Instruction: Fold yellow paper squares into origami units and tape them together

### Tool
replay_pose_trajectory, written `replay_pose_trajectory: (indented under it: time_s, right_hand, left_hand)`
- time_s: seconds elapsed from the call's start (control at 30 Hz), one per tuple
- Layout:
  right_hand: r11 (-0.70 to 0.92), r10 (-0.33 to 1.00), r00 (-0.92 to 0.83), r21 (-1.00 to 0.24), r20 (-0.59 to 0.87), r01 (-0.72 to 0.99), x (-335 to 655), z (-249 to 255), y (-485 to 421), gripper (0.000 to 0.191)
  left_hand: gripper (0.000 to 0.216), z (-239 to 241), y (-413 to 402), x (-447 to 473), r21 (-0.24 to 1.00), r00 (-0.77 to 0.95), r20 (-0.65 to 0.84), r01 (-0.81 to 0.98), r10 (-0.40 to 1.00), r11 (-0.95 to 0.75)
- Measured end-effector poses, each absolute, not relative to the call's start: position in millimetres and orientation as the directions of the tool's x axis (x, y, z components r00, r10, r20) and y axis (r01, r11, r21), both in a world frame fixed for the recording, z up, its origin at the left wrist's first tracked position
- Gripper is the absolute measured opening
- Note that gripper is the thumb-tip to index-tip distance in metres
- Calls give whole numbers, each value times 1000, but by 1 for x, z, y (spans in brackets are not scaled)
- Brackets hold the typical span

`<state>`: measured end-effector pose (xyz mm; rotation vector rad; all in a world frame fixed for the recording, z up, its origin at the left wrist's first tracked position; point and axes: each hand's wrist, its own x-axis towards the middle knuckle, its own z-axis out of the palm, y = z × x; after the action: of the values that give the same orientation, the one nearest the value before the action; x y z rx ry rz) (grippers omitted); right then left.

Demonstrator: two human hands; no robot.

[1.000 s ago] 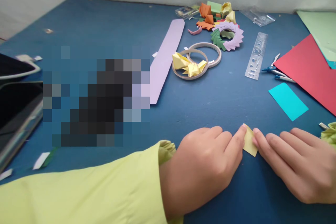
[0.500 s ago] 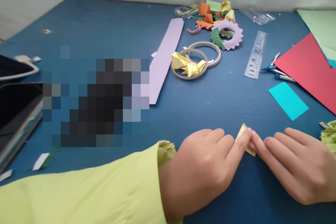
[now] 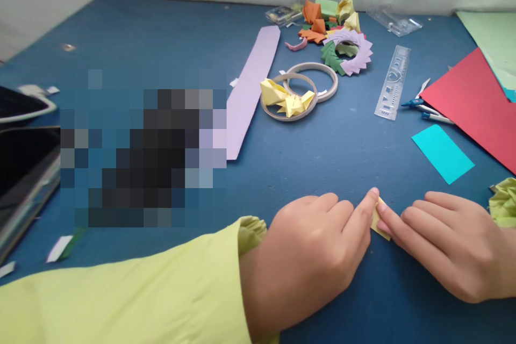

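Note:
A small piece of yellow paper point(image 3: 381, 228) lies on the blue table between my two hands, mostly covered by fingers. My left hand point(image 3: 318, 247) is closed, its index finger stretched along the paper's upper left edge and the other fingers curled under. From the other side my right hand point(image 3: 451, 244) pinches the paper's right edge near the top, with its fingers bent together. The thumbs are largely hidden. Up and to the right of the paper lies a turquoise paper rectangle point(image 3: 442, 154).
Beyond my hands are two tape rings point(image 3: 330, 98) with yellow folded pieces point(image 3: 296, 105), a purple-and-green paper wreath point(image 3: 363, 54), a clear ruler point(image 3: 393, 83) and a compass point(image 3: 415, 102). Red paper point(image 3: 475, 102) lies right, a lilac strip point(image 3: 253, 91) left of centre.
My left index finger has slid up and left to the paper's top corner, covering more of it. My right fingertips have shifted slightly down and left along the edge.

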<state>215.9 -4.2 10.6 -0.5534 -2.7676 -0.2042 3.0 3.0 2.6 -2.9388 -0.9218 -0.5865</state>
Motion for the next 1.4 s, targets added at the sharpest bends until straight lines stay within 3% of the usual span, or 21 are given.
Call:
replay_pose_trajectory:
  time_s: [0.23, 0.47, 0.6, 0.67, 1.0, 1.4]
  right_hand:
    - [908, 372, -864, 59, 339, 414, 216, 8, -4, 24]
    - [908, 374, -841, 31, 392, 418, 215, 5, -2, 17]
    - [924, 381, -834, -132, 399, 360, 219, 8, 6, 35]
    - [905, 422, -839, -223, 344, 364, 223, 11, 12, 31]
    - [933, 359, -857, -130, 369, 335, 225, 11, 14, 24]
    - [940, 340, -845, -154, 413, 304, 220, 9, 12, 20]
  left_hand:
    - [32, -1, 4, 4, 61, 736, 367, 591, 568, -805]
    - [30, -1, 4, 2, 45, 797, 367, 499, 479, -866]
    - [29, 1, 4, 1, 58, 793, 355, 510, 496, -858]
    - [29, 2, 5, 1, 60, 791, 363, 508, 493, -859]
    - [28, 4, 5, 2, 54, 795, 349, 512, 497, -857]
    - [26, 2, 6, 1, 54, 809, 355, 482, 468, -874]
